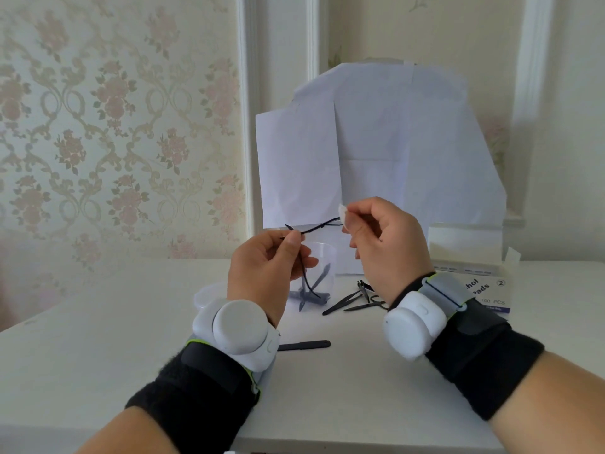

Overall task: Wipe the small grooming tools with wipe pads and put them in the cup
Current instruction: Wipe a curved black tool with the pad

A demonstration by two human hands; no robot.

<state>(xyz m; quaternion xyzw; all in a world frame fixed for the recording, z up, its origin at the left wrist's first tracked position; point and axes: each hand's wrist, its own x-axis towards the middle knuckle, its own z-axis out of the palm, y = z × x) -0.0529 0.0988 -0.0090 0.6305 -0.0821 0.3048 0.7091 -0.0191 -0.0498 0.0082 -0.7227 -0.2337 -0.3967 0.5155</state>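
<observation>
- The left hand [268, 267] pinches a thin black tool [314, 228] between thumb and forefinger, held up in the air above the table [98, 339].
- The right hand [386, 244] pinches a small white pad [343, 213] around the tool's far end, fingers curled in.
- The tool looks light and stiff, with thin arms that would likely spring or twist if gripped at the tips; the middle, where the left hand has it, seems the safest hold.
- Bare metal is probably slippery under a damp pad, so a firm pinch is wise.
- The pad is soft and folds easily around the tool.
- The clear cup [322, 260] stands behind the left hand with tools already in it.
- More black tools [352, 298] lie beside the cup; a flat file [304, 345] lies nearer.
- The pad box [484, 290] sits open at the right.
</observation>
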